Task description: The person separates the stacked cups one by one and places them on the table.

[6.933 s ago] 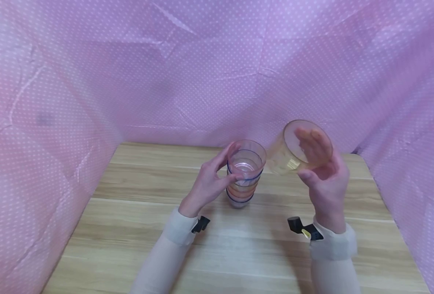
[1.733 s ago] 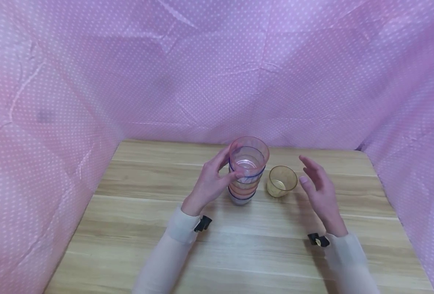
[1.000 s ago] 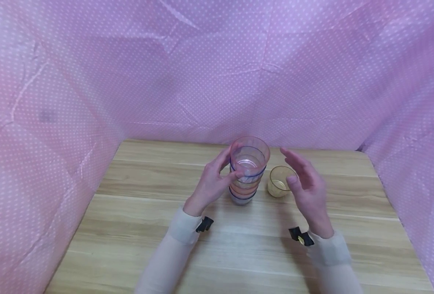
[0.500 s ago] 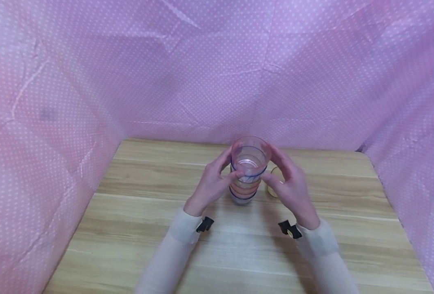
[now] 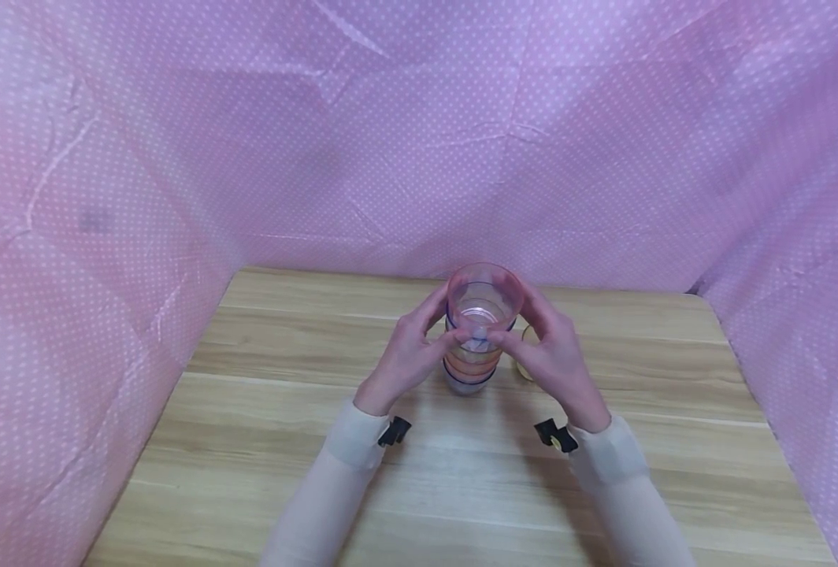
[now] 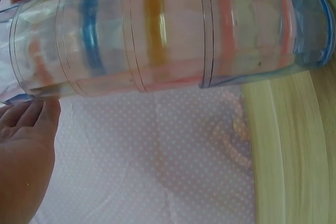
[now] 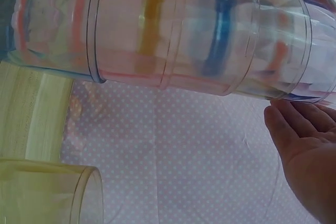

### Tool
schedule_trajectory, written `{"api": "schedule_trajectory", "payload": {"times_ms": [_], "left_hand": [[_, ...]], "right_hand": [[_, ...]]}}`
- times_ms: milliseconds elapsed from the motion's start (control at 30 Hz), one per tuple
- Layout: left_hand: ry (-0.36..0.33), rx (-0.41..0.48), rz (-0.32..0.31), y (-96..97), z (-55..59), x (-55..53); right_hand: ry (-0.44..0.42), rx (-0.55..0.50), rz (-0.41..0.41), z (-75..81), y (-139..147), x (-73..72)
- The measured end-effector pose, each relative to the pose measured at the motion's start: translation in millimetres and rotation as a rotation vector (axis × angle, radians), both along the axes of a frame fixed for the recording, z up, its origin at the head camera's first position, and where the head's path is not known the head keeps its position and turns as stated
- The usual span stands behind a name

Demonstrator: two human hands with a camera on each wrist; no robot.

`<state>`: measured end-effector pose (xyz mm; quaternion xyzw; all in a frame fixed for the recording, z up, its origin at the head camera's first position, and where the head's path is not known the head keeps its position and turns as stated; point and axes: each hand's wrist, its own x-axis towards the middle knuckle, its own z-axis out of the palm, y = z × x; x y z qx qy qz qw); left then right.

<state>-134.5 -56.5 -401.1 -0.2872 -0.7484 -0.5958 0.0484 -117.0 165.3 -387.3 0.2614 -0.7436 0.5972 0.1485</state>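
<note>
A tall stack of nested clear plastic cups [image 5: 470, 364] in pink, blue, yellow and orange tints stands upright on the table. My left hand [image 5: 410, 352] grips the stack's upper part from the left, thumb in front and fingers behind. From the other side my right hand [image 5: 555, 358] holds the same upper part, its thumb near the left thumb. In the right wrist view the stack [image 7: 136, 30] runs sideways above the fingers. A single yellow cup [image 7: 42, 192] stands on the table to the right of the stack; in the head view my right hand mostly hides it.
The wooden table [image 5: 249, 441] ends at a back edge close behind the stack. A pink polka-dot cloth [image 5: 362, 157] hangs behind and along both sides. Each wrist wears a pale band with a black camera mount [image 5: 555, 435].
The yellow cup, earlier in my right hand, was set down right of the stack. My right hand then left it and moved leftward to grip the stack. My left hand has kept its hold.
</note>
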Motion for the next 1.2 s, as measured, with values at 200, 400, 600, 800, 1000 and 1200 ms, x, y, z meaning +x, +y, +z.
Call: {"api": "schedule_trajectory", "payload": {"times_ms": [200, 400, 600, 800, 1000, 1200], "left_hand": [[-0.032, 0.014, -0.07, -6.5, 0.6, -2.4], [-0.082, -0.008, -0.108, -6.9, 1.0, -6.9], [-0.071, -0.043, -0.11, -5.4, -1.3, -9.7], [-0.051, -0.038, -0.097, -4.5, -3.1, -8.6], [-0.061, -0.042, -0.099, -5.4, -5.1, -7.1], [-0.05, -0.05, -0.093, -5.3, -6.2, -7.5]], "right_hand": [[0.007, 0.005, 0.026, 0.4, -0.2, -1.6], [0.008, 0.006, 0.027, 1.0, -0.3, -2.9], [-0.019, 0.005, 0.016, -1.5, 1.7, -2.3], [-0.012, 0.017, 0.026, -1.6, 2.9, -3.2], [-0.015, 0.075, 0.043, 1.2, 6.7, -4.4], [-0.037, 0.144, 0.056, 6.1, 11.1, -10.0]]}}
